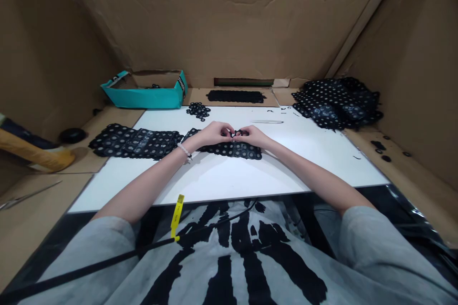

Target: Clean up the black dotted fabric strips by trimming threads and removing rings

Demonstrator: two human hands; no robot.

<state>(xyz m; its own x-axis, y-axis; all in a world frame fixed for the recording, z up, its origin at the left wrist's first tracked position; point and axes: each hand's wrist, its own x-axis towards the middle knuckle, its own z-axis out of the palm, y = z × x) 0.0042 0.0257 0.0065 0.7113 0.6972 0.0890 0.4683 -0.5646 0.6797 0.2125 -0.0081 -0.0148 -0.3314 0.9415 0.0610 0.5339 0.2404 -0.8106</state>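
Pinching a small black piece (233, 134) between the fingertips of left hand (213, 133) and right hand (252, 136), almost meeting. Held over the far edge of the black perforated strip (234, 151), spread flat on the white board (214, 183), extending nearward from beneath the fingers.

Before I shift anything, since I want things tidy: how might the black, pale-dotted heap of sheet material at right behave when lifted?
The black, pale-dotted heap would probably flop, as its layers lie in uneven folds. It may be light for its bulk, since the layers look thin. Layers could slide apart, as nothing visible binds them.
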